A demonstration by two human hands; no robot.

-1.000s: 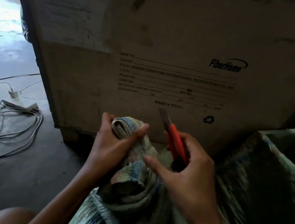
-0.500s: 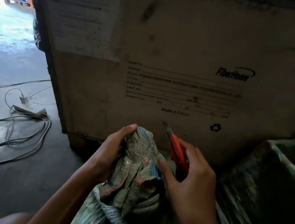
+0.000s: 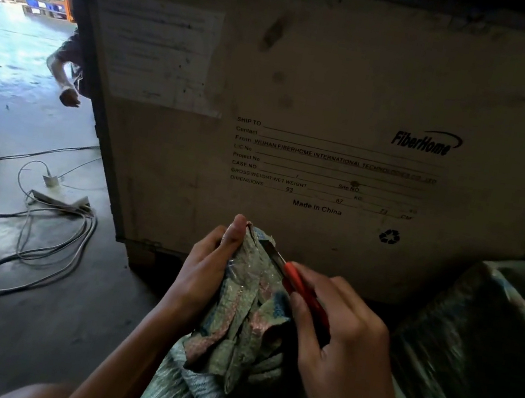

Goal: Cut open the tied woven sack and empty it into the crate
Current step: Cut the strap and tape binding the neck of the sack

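Floor (image 3: 34, 327): I log it as dark, smooth concrete, brighter toward the open doorway at far left. Directly on it I count: one big wooden crate (image 3: 339, 107), standing upright on its base, printed side facing me; one loose tangle of grey cables (image 3: 37, 251) left of the crate, well apart from it; one white power strip (image 3: 59, 199) lying among the cables; one small white plug (image 3: 50, 180) just behind the strip; one second sack (image 3: 484, 357) at right, beside the crate
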